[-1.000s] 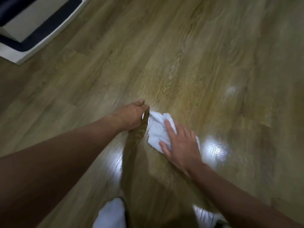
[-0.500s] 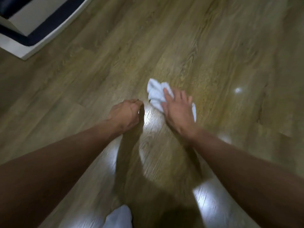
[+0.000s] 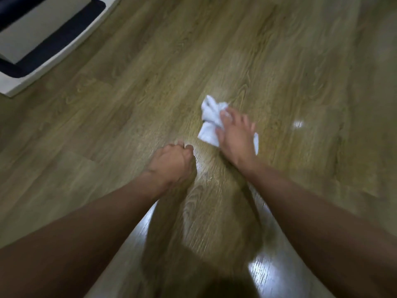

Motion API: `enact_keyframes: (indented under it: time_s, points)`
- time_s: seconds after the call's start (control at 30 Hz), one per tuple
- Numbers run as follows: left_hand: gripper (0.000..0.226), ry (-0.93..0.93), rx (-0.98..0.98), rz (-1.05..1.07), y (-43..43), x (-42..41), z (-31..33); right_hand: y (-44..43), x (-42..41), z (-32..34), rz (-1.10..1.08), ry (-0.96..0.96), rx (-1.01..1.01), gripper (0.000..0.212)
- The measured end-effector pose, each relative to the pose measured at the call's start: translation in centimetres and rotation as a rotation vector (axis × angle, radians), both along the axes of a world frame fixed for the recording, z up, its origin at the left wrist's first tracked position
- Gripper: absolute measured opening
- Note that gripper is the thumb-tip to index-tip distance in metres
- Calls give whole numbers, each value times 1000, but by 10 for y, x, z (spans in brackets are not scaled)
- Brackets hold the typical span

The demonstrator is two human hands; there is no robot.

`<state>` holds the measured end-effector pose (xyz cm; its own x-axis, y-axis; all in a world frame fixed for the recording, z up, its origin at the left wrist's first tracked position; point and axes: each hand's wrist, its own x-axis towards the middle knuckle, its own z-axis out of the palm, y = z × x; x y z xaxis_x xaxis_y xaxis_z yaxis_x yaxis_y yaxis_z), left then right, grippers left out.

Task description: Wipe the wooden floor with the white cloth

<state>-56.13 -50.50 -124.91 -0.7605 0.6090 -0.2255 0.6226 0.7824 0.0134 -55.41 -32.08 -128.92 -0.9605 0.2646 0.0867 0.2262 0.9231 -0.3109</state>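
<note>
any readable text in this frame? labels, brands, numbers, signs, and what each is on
None readable.
white cloth under the right hand: plain, no tag or print visible.
wooden floor: only grain and glare.
white and dark-blue object at top left: no lettering visible.
The frame is motion-blurred, so any fine print would be lost.

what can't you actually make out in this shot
Head view:
white cloth: its near part lies hidden under the right hand.
right hand: outline blurred by motion.
left hand: fingertips tucked under the knuckles.
white and dark object, top left: cut off by the frame edge.
</note>
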Motion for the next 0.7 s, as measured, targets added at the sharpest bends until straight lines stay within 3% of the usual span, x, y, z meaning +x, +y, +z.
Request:
enact_keyframes:
  time_s: [0.13,0.2,0.33,0.43,0.5,0.63,0.7]
  points:
    - [25,15,57,-5,1,-10,3,-13,54,-4,475,83,44,42]
    - [23,23,69,-20,1,-15,3,16,46,-2,496,92,45,39]
    - [14,12,103,-72,-4,-28,7,57,-25,-5,-11,118,12,37]
    - [14,9,84,-135,-6,-21,4,33,-83,-5,-333,29,-1,42]
    - [21,24,55,-159,-9,-17,0,-1,-95,-4,-195,-14,40,49]
    - [23,65,89,-124,-18,-15,0,-28,-44,-12,426,48,130,52]
    - [26,46,85,-112,-17,-11,1,5,-30,-6,466,49,95,45]
